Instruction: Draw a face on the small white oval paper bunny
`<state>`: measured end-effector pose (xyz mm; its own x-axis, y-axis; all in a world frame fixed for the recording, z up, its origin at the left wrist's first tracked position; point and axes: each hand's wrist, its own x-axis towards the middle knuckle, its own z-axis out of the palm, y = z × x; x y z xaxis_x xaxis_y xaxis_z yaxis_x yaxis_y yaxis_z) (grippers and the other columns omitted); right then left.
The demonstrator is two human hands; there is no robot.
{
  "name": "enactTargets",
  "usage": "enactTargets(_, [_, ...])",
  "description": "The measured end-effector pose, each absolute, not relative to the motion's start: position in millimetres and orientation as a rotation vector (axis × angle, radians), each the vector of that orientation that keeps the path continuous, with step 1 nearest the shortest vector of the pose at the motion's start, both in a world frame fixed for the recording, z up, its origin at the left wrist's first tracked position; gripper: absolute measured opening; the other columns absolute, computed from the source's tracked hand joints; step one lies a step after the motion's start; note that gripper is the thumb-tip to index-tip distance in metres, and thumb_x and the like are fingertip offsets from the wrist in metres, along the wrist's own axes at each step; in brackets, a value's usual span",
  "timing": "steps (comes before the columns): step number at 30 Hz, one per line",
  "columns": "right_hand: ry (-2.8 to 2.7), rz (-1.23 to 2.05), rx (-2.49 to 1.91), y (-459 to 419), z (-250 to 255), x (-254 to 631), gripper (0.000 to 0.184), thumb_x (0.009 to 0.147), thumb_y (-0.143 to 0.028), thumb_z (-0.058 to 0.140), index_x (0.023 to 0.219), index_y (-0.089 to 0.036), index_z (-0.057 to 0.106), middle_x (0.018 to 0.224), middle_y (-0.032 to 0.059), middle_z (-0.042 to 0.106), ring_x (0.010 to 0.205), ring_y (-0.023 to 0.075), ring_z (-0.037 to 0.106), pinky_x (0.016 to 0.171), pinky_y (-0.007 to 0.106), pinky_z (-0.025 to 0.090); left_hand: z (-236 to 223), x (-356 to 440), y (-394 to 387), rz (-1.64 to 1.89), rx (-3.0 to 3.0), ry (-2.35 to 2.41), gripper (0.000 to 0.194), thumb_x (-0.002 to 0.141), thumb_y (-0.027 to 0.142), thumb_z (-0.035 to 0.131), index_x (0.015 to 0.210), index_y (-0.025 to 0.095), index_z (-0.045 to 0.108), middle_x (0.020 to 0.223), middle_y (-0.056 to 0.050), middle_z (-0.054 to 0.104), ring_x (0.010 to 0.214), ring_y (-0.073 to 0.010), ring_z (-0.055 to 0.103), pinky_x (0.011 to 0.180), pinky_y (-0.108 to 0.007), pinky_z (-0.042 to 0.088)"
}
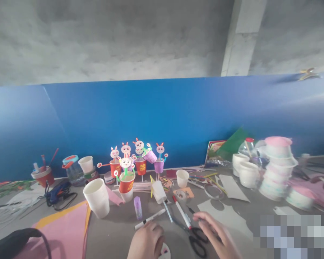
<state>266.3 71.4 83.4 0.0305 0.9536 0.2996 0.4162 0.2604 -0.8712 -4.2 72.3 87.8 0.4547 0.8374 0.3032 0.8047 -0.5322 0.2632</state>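
Head view: our left hand (148,239) curls its fingers narrowly at a drawn paper face (165,251); whether they pinch it, we cannot tell. Our right hand (217,232) has fingers slightly parted near black scissors (191,241), any grip unclear. The face is unattached to the strawed white cup (158,191); beyond, several rabbit-faced cups (126,184) look assembled.

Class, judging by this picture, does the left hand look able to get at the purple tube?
Probably yes: the purple tube is just beyond the left hand, and only a low-lying white marker crosses the gap.
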Motion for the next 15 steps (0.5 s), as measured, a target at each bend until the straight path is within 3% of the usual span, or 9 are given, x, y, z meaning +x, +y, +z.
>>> enactTargets(6, [-1.758, 0.592, -1.211, 99.6, 77.6, 236.6, 0.024, 0.094, -0.042, 0.056, 0.103, -0.028, 0.074, 0.100, 0.0057, 0.081, 0.090, 0.0262, 0.076, 0.079, 0.033, 0.060, 108.3, 13.8, 87.8, 0.558, 2.672, 1.507, 0.017, 0.091, 0.011, 0.057, 0.092, 0.020, 0.072, 0.095, -0.003, 0.076, 0.092, -0.0214, 0.071, 0.078, -0.029, 0.055])
enactTargets(9, [-1.740, 0.513, -1.221, 112.7, 77.0, 225.0, 0.024, 0.094, -0.039, 0.054, 0.103, -0.028, 0.074, 0.104, 0.0070, 0.082, 0.094, 0.0283, 0.076, 0.083, 0.038, 0.059, 119.2, 32.5, 113.5, 0.521, 2.751, 1.515, 0.021, 0.096, 0.012, 0.053, 0.101, 0.017, 0.073, 0.113, -0.009, 0.074, 0.116, -0.0276, 0.063, 0.096, -0.041, 0.050])
enactTargets(12, [-1.681, 0.470, -1.246, 117.5, 78.7, 225.8, 0.027, 0.094, -0.041, 0.050, 0.103, -0.027, 0.072, 0.106, 0.0093, 0.081, 0.098, 0.0294, 0.075, 0.084, 0.039, 0.059, 122.5, 51.1, 147.3, 0.433, 2.842, 1.454, 0.022, 0.098, 0.013, 0.053, 0.104, 0.015, 0.073, 0.113, -0.012, 0.074, 0.123, -0.0281, 0.058, 0.106, -0.047, 0.043])
enactTargets(15, [-1.633, 0.426, -1.282, 114.2, 82.9, 237.2, 0.029, 0.094, -0.044, 0.050, 0.102, -0.026, 0.071, 0.105, 0.0092, 0.081, 0.097, 0.0290, 0.075, 0.082, 0.037, 0.059, 116.1, 65.4, 178.0, 0.336, 2.885, 1.421, 0.014, 0.096, 0.021, 0.062, 0.106, 0.016, 0.070, 0.116, -0.007, 0.072, 0.125, -0.0276, 0.058, 0.109, -0.056, 0.040])
